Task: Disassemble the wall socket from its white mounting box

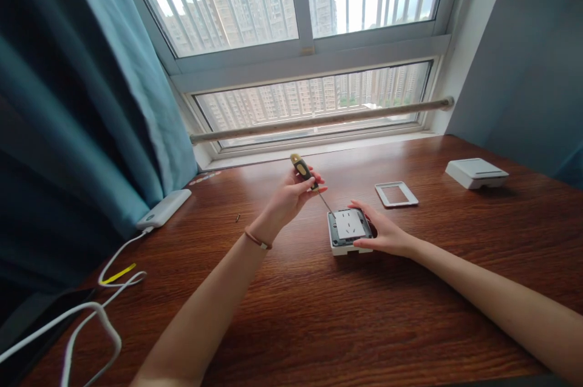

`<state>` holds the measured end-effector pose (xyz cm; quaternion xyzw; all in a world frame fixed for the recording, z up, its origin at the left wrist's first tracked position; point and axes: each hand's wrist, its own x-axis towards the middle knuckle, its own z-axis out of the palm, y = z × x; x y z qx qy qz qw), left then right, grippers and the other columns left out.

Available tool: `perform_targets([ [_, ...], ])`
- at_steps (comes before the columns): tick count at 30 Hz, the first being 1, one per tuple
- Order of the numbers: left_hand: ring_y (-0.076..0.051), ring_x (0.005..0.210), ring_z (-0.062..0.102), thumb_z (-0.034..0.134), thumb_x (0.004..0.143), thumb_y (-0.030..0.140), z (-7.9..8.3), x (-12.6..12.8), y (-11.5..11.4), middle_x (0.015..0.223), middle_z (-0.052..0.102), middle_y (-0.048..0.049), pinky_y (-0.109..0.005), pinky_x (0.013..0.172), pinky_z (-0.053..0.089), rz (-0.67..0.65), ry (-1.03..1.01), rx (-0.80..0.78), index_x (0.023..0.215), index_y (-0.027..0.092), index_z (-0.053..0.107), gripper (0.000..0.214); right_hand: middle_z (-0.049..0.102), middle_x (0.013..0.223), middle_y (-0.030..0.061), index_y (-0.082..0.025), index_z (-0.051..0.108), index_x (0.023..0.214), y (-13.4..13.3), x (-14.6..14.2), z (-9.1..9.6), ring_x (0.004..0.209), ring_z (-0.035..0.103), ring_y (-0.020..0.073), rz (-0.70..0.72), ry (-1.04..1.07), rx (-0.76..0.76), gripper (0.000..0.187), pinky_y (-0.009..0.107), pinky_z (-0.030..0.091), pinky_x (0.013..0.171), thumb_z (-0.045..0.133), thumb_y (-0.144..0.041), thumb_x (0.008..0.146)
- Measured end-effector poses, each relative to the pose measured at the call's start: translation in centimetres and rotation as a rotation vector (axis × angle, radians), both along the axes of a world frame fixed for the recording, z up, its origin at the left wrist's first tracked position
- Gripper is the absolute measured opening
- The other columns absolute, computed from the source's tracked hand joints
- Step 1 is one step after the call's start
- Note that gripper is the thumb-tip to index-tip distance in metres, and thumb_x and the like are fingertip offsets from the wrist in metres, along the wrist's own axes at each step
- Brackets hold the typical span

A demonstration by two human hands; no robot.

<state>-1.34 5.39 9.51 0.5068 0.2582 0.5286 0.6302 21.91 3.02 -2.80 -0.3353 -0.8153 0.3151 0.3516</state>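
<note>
My left hand is closed around the handle of a yellow and black screwdriver. Its thin shaft slants down to the left part of a wall socket, where the tip meets the dark inner frame. The socket has a white slotted face and sits on a white box base on the table. Its outer cover frame is off. My right hand grips the socket's right side, with fingers behind and thumb in front. Whether the tip sits in a screw is too small to tell.
A white square cover frame lies right of the socket on the wooden table. Farther right is a second white box. A small screw lies at left. A white power strip with a cable stands beside the blue curtain.
</note>
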Motion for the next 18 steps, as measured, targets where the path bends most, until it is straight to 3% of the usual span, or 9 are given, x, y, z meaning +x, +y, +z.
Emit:
perform_targets([
  [6, -0.009, 0.077, 0.055, 0.068, 0.066, 0.015, -2.7, 0.7, -1.3, 0.080, 0.052, 0.0025, -0.034, 0.080, 0.051, 0.056, 0.026, 0.065, 0.089, 0.017, 0.045, 0.032, 0.040, 0.132, 0.0136, -0.021, 0.025, 0.136, -0.1, -0.1, 0.4, 0.122, 0.040, 0.0284, 0.001, -0.012, 0.022, 0.083, 0.045, 0.032, 0.103, 0.069, -0.040, 0.069],
  [18, -0.011, 0.077, 0.056, 0.065, 0.069, 0.014, -2.6, 0.5, -1.9, 0.080, 0.052, 0.0014, -0.035, 0.079, 0.052, 0.028, 0.030, 0.083, 0.089, 0.017, 0.045, 0.028, 0.041, 0.132, 0.0128, -0.021, 0.025, 0.135, -0.4, -0.1, 0.8, 0.120, 0.041, 0.0274, -0.020, -0.039, -0.005, 0.081, 0.044, 0.034, 0.101, 0.068, -0.041, 0.069],
])
